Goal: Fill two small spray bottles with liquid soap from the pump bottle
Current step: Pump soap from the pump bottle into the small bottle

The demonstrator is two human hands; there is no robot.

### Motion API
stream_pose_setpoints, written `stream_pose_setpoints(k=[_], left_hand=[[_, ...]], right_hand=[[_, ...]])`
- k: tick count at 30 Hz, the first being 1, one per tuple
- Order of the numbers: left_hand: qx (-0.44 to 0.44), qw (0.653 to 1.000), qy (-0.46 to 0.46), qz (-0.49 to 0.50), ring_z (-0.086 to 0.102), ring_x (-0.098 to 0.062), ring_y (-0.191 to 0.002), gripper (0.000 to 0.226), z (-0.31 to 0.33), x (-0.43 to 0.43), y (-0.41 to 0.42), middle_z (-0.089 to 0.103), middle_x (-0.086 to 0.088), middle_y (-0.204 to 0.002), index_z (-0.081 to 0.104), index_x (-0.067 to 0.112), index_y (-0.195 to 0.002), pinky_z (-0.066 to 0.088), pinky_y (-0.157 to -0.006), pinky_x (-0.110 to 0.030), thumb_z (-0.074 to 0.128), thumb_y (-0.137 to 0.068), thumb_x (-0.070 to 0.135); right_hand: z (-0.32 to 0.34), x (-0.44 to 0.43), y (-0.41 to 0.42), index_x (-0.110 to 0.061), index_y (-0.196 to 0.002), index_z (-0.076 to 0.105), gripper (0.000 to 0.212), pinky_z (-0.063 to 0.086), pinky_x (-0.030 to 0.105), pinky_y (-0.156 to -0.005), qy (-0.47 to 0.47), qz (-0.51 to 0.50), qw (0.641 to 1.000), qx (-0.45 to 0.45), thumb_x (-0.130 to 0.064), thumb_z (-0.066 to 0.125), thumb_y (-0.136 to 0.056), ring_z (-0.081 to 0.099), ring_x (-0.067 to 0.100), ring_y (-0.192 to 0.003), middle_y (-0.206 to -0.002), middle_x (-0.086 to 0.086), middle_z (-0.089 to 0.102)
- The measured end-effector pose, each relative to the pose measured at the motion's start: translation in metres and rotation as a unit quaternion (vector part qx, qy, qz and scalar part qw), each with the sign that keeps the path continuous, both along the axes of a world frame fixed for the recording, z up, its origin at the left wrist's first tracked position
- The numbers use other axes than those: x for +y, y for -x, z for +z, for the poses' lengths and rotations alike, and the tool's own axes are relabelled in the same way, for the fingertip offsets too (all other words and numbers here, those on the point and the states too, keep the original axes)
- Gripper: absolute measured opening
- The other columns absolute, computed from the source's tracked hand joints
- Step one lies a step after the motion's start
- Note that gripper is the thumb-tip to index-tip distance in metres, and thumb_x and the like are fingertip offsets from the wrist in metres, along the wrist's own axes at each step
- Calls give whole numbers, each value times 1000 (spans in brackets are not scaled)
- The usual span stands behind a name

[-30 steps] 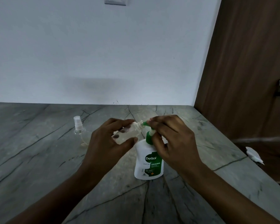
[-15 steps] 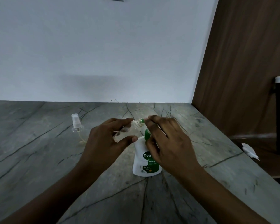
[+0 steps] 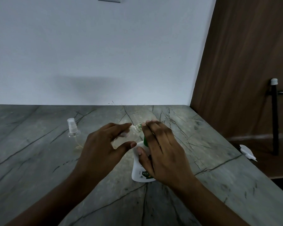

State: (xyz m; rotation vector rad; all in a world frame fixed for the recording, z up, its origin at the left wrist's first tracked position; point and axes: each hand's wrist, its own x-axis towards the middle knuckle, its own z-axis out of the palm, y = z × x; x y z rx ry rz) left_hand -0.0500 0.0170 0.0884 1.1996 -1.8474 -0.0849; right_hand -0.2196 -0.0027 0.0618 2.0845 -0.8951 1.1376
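Nothing really readable here - the white plastic pump bottle with the green collar (image 3: 138, 174) has a green label, but the right hand (image 3: 162, 154) covers most of it, and what shows is too blurry.

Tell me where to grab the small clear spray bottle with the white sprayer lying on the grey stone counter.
Grip the small clear spray bottle at its white sprayer neck, coming straight down from above. It appears to lie flat, away from the left hand, and the clear body is hard to make out; the sprayer is the plainest part to pinch.
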Motion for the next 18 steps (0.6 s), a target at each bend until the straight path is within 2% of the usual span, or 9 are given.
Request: stream_pose_setpoints(k=[5,10,13,15,18], left_hand=[[-7,1000,3,1,58,6,-82,52,-1,-1,0,66,11,-94,65,20,-114,44,-71,-10,61,-69,46],[-13,1000,-3,3,58,8,-84,53,-1,-2,-2,63,17,-95,63,25,-115,45,-69,-3,58,-69,52],[-13,1000,-1,2,59,8,-87,49,-2,-2,-2,63,18,-95,63,26,-115,44,-75,-2,68,-73,51],[-10,1000,3,1,59,7,-90,48,-2,-2,-2,63,19,-95,64,26,-114,43,-81,-3,67,-71,48],[-16,1000,6,4,59,9,-87,49,0,-2,-2,64,18,-95,65,24,-113,43,-82,-3,65,-70,46]], right_hand=[[-3,-1,-2,3,-122,46,45,34,33,-105,6,18,1000,-18,-31,48,-93,46,30,-116,-115,24,61],[-5,-2,-2,2,-123,47,44,31,30,-107,-4,28,999,-35,-34,36,-100,45,28,-117,-115,23,62],[-4,-1,-1,2,-122,48,43,29,27,-108,-9,38,998,-49,-33,34,-101,45,28,-117,-114,22,63],[-4,0,-1,2,-121,50,42,29,26,-109,-8,43,998,-54,-31,35,-101,46,27,-117,-113,22,64],[-3,0,-1,6,-116,58,42,32,25,-107,-4,48,997,-68,-27,35,-101,48,27,-115,-110,22,65]])
